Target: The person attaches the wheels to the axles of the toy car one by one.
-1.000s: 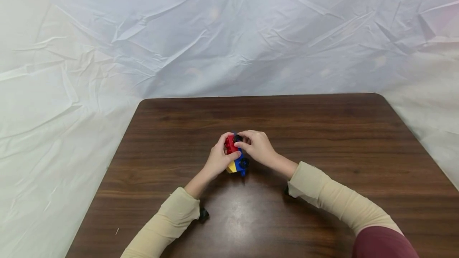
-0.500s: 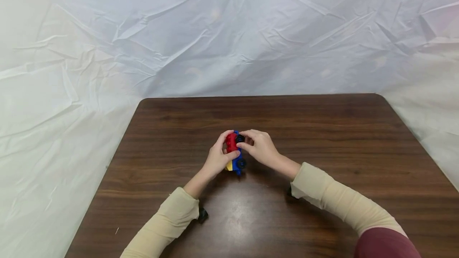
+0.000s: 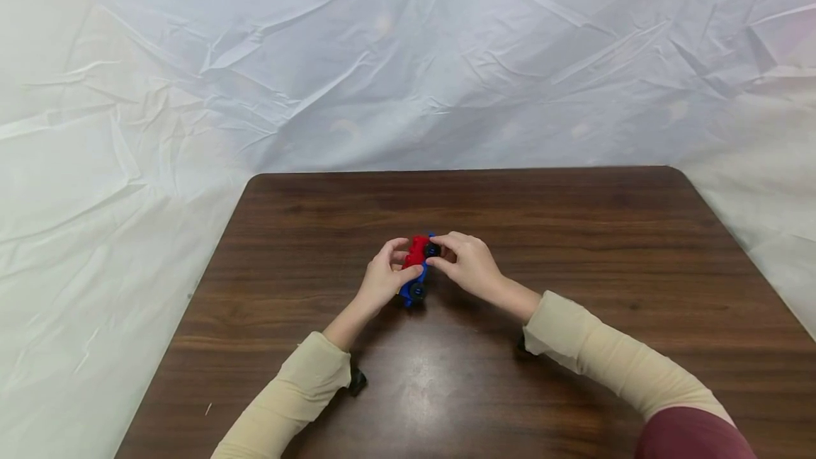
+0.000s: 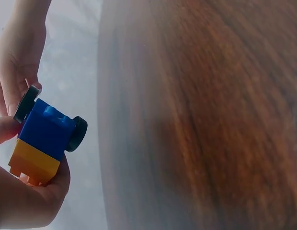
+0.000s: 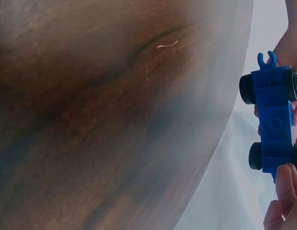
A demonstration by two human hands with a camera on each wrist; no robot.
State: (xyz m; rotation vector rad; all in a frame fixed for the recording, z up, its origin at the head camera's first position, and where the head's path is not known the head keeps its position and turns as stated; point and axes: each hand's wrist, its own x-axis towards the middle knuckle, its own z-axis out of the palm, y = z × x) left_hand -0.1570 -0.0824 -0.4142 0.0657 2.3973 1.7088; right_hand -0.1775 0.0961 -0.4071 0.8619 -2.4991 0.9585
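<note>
A toy block car (image 3: 417, 252) is held above the middle of the table. Its blue wheeled base (image 5: 275, 123) shows its underside in the right wrist view, with a hook at one end. A red block (image 3: 416, 248) sits on the base, and a yellow block (image 4: 34, 160) at its near end. My left hand (image 3: 380, 280) grips the car from the left, thumb along its side. From the right, my right hand (image 3: 473, 268) pinches the far black wheel (image 3: 432, 249) between thumb and fingers. The near wheel (image 3: 417, 292) is untouched.
Below lies a brown wood-grain table (image 3: 306, 225) with rounded far corners. A pale wrinkled sheet (image 3: 357, 76) hangs behind and beside it. One small light scrap (image 3: 208, 409) lies at the near left. Black wrist cameras (image 3: 358, 381) hang under the sleeves.
The car has turned: its near end swung left and its far end right, hiding most of the yellow block in the head view. My right hand moved slightly right with the wheel.
</note>
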